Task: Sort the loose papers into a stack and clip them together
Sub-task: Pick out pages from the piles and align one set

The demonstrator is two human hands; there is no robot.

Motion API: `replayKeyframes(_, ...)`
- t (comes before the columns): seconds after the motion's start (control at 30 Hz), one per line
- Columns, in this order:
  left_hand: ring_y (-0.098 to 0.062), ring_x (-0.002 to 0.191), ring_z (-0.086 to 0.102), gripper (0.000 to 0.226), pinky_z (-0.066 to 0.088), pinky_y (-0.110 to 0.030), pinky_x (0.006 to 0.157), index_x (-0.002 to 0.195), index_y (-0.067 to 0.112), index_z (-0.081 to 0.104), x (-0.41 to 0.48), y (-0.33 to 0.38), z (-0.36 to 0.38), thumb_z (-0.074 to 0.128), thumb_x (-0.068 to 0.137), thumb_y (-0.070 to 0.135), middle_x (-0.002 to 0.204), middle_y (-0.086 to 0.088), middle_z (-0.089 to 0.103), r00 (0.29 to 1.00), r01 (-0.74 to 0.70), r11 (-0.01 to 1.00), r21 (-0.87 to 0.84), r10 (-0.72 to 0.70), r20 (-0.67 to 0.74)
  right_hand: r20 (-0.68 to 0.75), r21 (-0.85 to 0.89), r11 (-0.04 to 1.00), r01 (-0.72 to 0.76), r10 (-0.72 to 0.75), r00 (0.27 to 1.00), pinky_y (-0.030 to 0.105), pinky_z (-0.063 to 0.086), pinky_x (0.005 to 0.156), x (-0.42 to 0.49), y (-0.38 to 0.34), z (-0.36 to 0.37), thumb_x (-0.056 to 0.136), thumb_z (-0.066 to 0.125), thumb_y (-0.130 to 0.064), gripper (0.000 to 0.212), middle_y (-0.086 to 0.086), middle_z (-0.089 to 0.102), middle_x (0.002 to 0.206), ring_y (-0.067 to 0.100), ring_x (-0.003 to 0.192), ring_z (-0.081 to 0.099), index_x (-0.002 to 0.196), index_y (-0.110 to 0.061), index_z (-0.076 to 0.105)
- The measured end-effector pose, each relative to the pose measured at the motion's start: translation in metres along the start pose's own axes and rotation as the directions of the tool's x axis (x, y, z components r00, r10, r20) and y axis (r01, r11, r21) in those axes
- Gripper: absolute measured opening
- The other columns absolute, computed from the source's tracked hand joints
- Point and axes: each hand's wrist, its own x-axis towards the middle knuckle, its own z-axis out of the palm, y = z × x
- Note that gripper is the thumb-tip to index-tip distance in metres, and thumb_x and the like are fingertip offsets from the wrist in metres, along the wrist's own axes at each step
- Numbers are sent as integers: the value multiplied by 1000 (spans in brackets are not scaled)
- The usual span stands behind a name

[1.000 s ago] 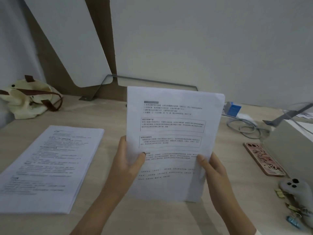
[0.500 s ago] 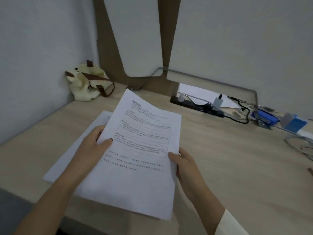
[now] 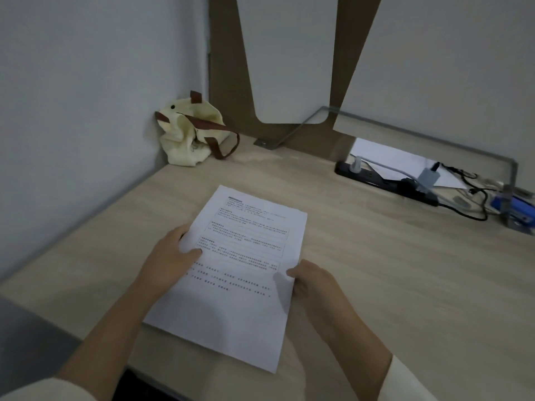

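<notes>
A printed white paper sheet (image 3: 246,273) lies flat and slightly skewed on the light wooden desk (image 3: 390,270), near its front edge. My left hand (image 3: 170,256) grips the sheet's left edge, thumb on top of the text. My right hand (image 3: 312,282) pinches the right edge, thumb on the page. Whether the other stack of papers sits underneath cannot be told; only this top sheet shows. No clip is in view.
A cream tote bag (image 3: 189,134) with brown straps slumps in the back left corner. At the back right lie a black power strip (image 3: 385,180), cables, a blue object (image 3: 509,206) and a loose white sheet (image 3: 399,160). Wall panels rise behind.
The sheet came down from upright in front of me to flat on the desk at the left. The view swung left; the phone and clips at right left the frame.
</notes>
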Motion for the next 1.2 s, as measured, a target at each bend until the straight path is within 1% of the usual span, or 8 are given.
replayKeyframes(0.13, -22, 126, 44, 59, 35, -32, 98, 143, 12, 34, 0, 1, 7, 56, 88, 15, 146, -4, 40, 998, 49, 998, 25, -49, -29, -75, 67, 995, -75, 80, 994, 25, 28, 47, 20, -3, -9, 84, 47, 4, 57, 2, 37, 39, 13, 33, 35, 30, -13, 47)
replayKeyframes(0.23, -16, 105, 51, 48, 38, -30, 85, 136, 15, 43, -4, 4, 9, 53, 89, 13, 131, -3, 52, 1000, 29, 999, -31, -29, -8, -53, -43, 996, -80, 78, 996, 26, 42, 49, 23, -2, -11, 87, 49, 1, 28, 12, 65, 70, 20, 53, 57, 69, 0, 70)
replayKeyframes(0.33, -19, 107, 56, 42, 45, -34, 86, 129, 19, 50, -12, 7, 14, 54, 88, 12, 117, 2, 57, 999, 34, 990, -135, -31, 27, -47, -117, 993, 14, -20, 999, 31, 53, 76, 22, 4, -9, 89, 46, 0, 31, 13, 64, 114, 29, 95, 63, 118, -3, 57)
replayKeyframes(0.43, -19, 108, 59, 41, 48, -34, 86, 128, 16, 51, -22, 10, 22, 56, 87, 12, 120, 1, 59, 994, 91, 958, -273, -69, 88, -12, -111, 988, 110, -112, 994, 28, 55, 77, 13, 9, -13, 89, 43, 5, 37, 5, 64, 114, 21, 96, 64, 116, -17, 54)
replayKeyframes(0.6, -19, 119, 52, 50, 42, -33, 97, 132, 12, 43, -40, 19, 43, 62, 86, 18, 132, -2, 51, 987, 137, 915, -380, -94, 131, 52, 87, 989, 124, -128, 990, 42, 59, 76, -13, 12, -54, 88, 46, 6, 40, 16, 66, 117, 35, 98, 67, 125, -7, 53)
replayKeyframes(0.8, -13, 99, 68, 32, 56, -21, 78, 115, 25, 60, -63, 83, 63, 64, 84, 32, 112, 4, 70, 950, 50, 853, -519, 120, 287, 70, -3, 947, 320, -319, 945, 45, 57, 80, -62, -22, -108, 88, 53, -5, 35, 10, 70, 112, 32, 97, 68, 121, -15, 57)
replayKeyframes(1.0, -7, 90, 70, 29, 56, -19, 68, 104, 29, 63, -95, 154, 99, 62, 84, 8, 99, 11, 74, 915, -262, 684, -681, 401, 51, 19, -108, 839, 534, -535, 845, 35, 58, 81, -108, -68, -170, 79, 58, -12, 34, -2, 72, 109, 20, 98, 69, 111, -20, 63)
replayKeyframes(1.2, 2, 85, 68, 28, 54, -24, 79, 93, 36, 62, -114, 156, 165, 61, 68, 23, 85, 27, 72, 913, -287, 742, -606, 403, 61, -35, -113, 849, 515, -522, 852, 32, 56, 86, -111, -44, -210, 80, 60, -9, 37, -3, 70, 114, 19, 106, 65, 114, -23, 63)
